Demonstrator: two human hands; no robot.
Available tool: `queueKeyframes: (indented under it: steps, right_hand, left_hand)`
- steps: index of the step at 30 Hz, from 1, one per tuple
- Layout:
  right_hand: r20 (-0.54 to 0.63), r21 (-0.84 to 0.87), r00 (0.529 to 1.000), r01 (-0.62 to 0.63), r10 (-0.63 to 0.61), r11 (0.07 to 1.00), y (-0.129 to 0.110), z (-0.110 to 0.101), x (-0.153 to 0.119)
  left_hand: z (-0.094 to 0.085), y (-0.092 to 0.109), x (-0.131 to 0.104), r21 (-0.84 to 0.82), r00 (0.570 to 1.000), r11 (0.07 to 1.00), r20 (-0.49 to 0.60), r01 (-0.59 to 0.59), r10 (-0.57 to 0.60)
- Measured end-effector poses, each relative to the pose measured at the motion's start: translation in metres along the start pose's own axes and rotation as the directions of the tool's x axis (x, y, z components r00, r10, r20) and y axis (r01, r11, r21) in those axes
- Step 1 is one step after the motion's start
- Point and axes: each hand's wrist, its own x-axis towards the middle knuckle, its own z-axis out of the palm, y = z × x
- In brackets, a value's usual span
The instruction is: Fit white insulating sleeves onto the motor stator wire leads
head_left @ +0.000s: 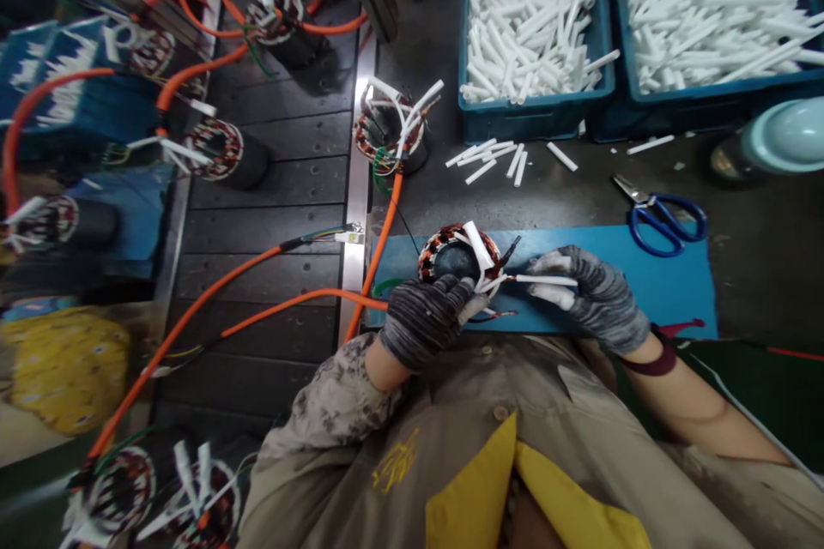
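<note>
A white sleeve tube [547, 280] is pinched between the fingertips of the gloved right hand [596, 298], its long axis lying almost level and pointing left toward the stator [458, 257]. The stator is steadied by the gloved left hand [428, 317], which is closed over its near rim from below, the fingers curled against the winding. The stator itself is set on the blue mat [669, 283], just to the left of the tube's free end, so the tube is aimed straight at the cluster of white sleeves and dark lead wires standing out of the stator's right side. The right hand is thus the nearer one to those leads; the left is occupied on the opposite flank.

Farther back on the mat, blue-handled scissors [663, 219] are laid, well apart from both hands. Beyond them, a few loose white tubes [489, 159] are scattered on the dark bench. At the far edge, two blue bins [534, 116] heaped with the same tubes are seen, and a second stator with an orange cable [390, 137] is set to the left.
</note>
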Motion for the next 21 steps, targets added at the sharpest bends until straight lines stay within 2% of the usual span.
queueKeyframes:
  steps: [3,5,7,10,12,13,15,18,21]
  right_hand:
    - [0.133,0.014,0.991,-0.027,0.025,1.0,-0.004,0.0,0.01]
    - [0.214,0.064,0.968,-0.15,0.133,0.987,-0.007,0.001,0.019]
    - [0.327,0.133,0.903,-0.335,0.278,0.933,-0.01,0.007,0.027]
    - [0.515,0.244,0.751,-0.591,0.413,0.769,-0.012,0.023,0.034]
    - [0.542,0.293,0.706,-0.668,0.456,0.684,-0.011,0.033,0.032]
    - [0.529,0.3,0.705,-0.676,0.472,0.673,-0.011,0.035,0.03]
    - [0.468,0.288,0.733,-0.655,0.494,0.699,-0.01,0.032,0.025]
    - [0.302,0.324,0.834,-0.546,0.463,0.773,-0.009,0.018,0.019]
    - [0.172,0.326,0.92,-0.391,0.353,0.861,-0.011,0.01,0.019]
  left_hand:
    - [0.0,0.001,0.001,0.007,1.0,1.0,0.028,0.001,-0.002]
    - [-0.001,0.002,0.002,0.01,0.999,1.0,0.04,-0.005,0.005]
    - [-0.003,0.002,0.005,0.015,0.999,1.0,0.041,-0.015,0.014]
    - [-0.007,0.002,0.01,0.024,0.999,0.999,0.045,-0.031,0.03]
    - [-0.008,0.002,0.013,0.037,0.998,0.999,0.062,-0.024,0.022]
    - [-0.009,0.002,0.013,0.048,0.997,0.999,0.075,-0.012,0.008]
    - [-0.009,0.003,0.013,0.07,0.995,0.997,0.097,0.019,-0.026]
    - [-0.007,0.004,0.01,0.068,0.991,0.997,0.128,0.037,-0.046]
    - [-0.006,0.005,0.011,0.042,0.989,0.999,0.148,0.012,-0.018]
